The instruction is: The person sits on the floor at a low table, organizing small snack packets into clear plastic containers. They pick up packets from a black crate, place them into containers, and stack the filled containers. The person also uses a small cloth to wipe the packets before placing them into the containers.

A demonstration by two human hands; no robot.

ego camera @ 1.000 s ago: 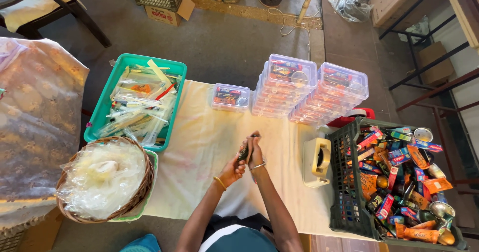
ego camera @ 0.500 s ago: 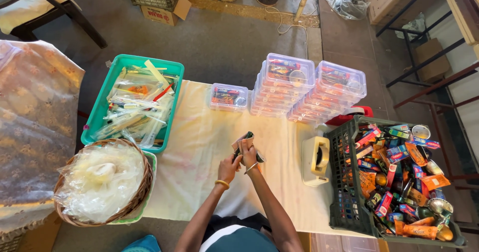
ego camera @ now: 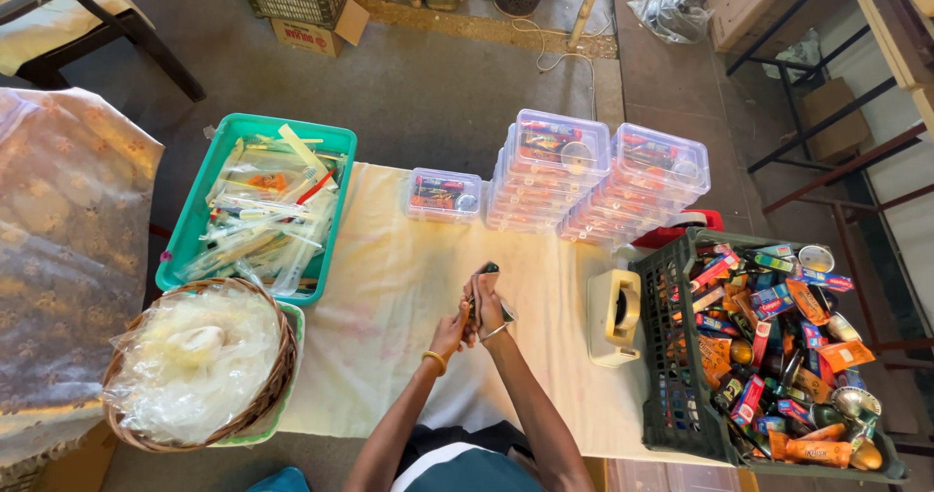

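The dark object (ego camera: 486,270) has been raised a little since the earlier frame and is now held upright between both hands above the middle of the table (ego camera: 389,288). The left hand (ego camera: 453,331) and right hand (ego camera: 488,307) are pressed together, fingers closed around it. Stacked clear boxes (ego camera: 550,171) are seen beyond, a black crate (ego camera: 671,375) to the right.

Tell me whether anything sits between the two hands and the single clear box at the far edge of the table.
Nothing visible does. Both hands grip a small dark item over bare cloth, and the strip up to the single clear box holds nothing.
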